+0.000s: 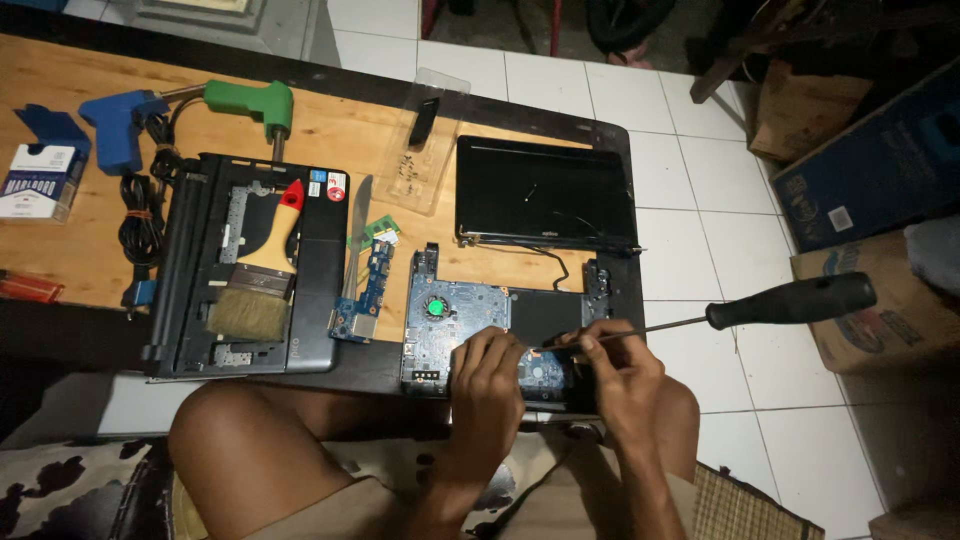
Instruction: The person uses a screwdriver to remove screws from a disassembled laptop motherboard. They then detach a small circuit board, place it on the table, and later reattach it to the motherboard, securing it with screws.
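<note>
A blue laptop motherboard (450,318) with a green fan lies in an opened laptop base at the table's near edge. My left hand (487,385) rests on its lower right part, fingers curled over the board. My right hand (622,372) pinches the thin shaft of a long screwdriver (790,300) with a black handle; the handle sticks out to the right over the floor and the tip points at the board between my hands. The detached black laptop screen (545,195) lies just behind the board.
A black laptop palmrest cover (320,290) lies to the left with a paintbrush (258,280) on it. A small blue circuit board (368,290), a clear plastic tray (425,140), green (250,100) and blue (118,125) soldering tools and a small box (38,180) sit on the wooden table. Cardboard boxes (880,300) stand on the tiled floor at right.
</note>
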